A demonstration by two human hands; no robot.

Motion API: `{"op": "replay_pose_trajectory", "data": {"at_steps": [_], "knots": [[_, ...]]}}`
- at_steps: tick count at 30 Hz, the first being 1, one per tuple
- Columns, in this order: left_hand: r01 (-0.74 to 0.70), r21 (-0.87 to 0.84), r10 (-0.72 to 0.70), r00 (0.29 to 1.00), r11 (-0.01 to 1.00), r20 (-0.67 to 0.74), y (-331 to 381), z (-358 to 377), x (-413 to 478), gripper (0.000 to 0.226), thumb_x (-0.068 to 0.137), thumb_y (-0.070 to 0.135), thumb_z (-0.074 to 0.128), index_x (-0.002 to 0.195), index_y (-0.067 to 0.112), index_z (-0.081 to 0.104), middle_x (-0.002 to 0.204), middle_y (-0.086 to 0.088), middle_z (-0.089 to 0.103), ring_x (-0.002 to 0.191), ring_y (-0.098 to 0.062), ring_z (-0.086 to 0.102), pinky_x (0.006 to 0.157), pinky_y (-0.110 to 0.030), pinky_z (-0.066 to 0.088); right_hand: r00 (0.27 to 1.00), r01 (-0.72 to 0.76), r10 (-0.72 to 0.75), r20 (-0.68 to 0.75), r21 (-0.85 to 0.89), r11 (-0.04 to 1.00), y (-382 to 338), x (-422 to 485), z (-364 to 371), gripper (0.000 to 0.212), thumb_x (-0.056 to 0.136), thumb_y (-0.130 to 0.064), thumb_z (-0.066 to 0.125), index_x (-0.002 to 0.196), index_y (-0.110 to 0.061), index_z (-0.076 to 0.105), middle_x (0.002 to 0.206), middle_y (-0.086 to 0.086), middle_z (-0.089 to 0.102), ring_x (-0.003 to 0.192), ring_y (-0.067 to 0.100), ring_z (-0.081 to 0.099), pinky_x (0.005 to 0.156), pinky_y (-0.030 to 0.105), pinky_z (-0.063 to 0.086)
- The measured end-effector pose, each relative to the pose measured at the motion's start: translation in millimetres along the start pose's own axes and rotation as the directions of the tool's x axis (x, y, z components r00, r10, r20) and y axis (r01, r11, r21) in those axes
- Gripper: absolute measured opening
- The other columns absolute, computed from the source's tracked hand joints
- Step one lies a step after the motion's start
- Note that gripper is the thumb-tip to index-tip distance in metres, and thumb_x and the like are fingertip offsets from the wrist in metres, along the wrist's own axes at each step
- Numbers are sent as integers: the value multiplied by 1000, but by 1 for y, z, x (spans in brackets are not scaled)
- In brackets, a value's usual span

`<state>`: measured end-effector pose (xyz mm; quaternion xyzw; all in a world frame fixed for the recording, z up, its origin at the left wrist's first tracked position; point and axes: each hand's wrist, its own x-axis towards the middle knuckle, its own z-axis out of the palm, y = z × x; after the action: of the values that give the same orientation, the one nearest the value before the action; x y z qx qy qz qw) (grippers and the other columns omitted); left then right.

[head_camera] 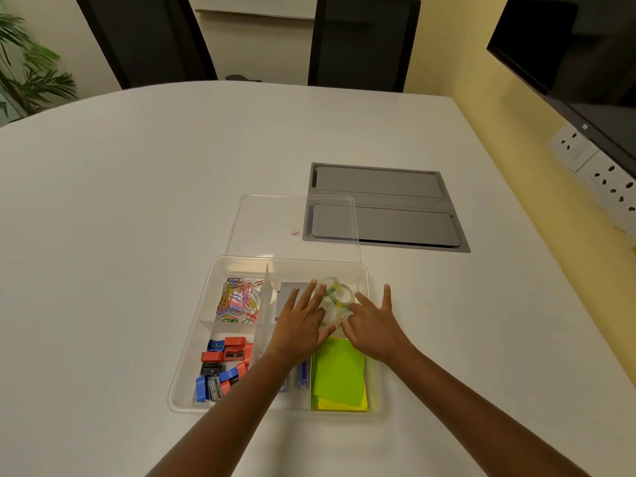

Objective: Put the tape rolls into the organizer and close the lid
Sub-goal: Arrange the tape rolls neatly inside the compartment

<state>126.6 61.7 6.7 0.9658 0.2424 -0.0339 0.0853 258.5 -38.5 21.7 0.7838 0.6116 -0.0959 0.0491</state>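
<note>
Tape rolls (336, 297) in organizer (192, 373) on white table (137, 201).

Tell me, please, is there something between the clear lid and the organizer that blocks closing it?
Yes. Both hands, left hand and right hand, rest over the tape rolls inside the organizer. The lid lies flat on the table just behind it. Nothing else visible blocks it.

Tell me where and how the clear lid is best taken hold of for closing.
Grip the lid at its far edge, coming from above and behind. It lies flat, open, beyond the organizer, with its near edge along the organizer's back wall; whether a hinge joins them I cannot tell. Likely lift the far edge toward you.
</note>
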Motion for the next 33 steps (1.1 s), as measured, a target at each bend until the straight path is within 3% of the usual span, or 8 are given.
{"op": "replay_pose_trajectory", "data": {"at_steps": [5,10,18,22,25,28,31,33], "knots": [[87,-96,-86,996,992,20,4,7,-1,54,96,46,22,143,19,23,158,-3,-5,146,-22,-9,118,-39,-6,994,-109,108,-24,-46,993,-1,17,-15,30,95,-23,43,122,-13,52,130,9,55,129,25,40,113,65,4],[121,-103,-120,993,987,15,1,11,-1,67,88,55,1,144,19,-3,158,0,-8,145,-19,-11,117,-36,-10,985,-172,173,24,-25,985,-13,42,-17,33,92,-20,55,123,-12,54,146,12,34,136,29,27,113,65,9],[118,-118,-116,993,986,25,2,9,0,63,92,52,9,145,18,-2,158,-2,-7,145,-18,-10,118,-36,-8,979,-203,203,-1,48,978,-10,42,-28,25,95,-21,49,115,-10,60,133,9,43,127,27,35,114,62,11],[117,-130,-115,993,985,22,2,10,-1,64,92,53,9,145,18,-2,158,-1,-6,145,-18,-9,118,-36,-6,985,-160,158,70,26,987,-2,23,-33,29,97,-27,43,116,-11,60,130,7,48,126,26,37,113,63,12],[110,-137,-110,994,984,12,3,8,-1,79,79,62,-11,145,19,-2,158,-1,-6,145,-18,-9,119,-36,-5,984,-104,105,147,-12,994,-1,10,-30,26,96,-26,46,112,-13,62,126,7,52,126,26,36,112,66,8],[108,-153,-108,994,982,8,4,6,-2,112,51,70,-39,145,19,-2,158,0,-5,146,-18,-8,119,-36,-4,985,-81,85,150,-33,996,-2,7,-29,21,96,-22,48,105,-15,66,118,7,60,124,26,40,112,66,6],[118,-164,-118,993,979,9,4,5,-2,119,45,70,-43,145,19,-3,158,-1,-5,146,-19,-8,119,-36,-3,987,-134,135,86,-10,991,-6,11,-31,22,93,-26,53,108,-16,64,118,7,61,124,26,42,113,64,4],[122,-167,-121,993,978,15,4,5,-2,119,45,70,-44,145,18,-4,158,-1,-6,146,-20,-9,119,-37,-4,982,-175,174,69,17,984,-10,15,-32,35,90,-36,56,119,-16,57,124,6,60,128,26,41,113,64,4]]}}
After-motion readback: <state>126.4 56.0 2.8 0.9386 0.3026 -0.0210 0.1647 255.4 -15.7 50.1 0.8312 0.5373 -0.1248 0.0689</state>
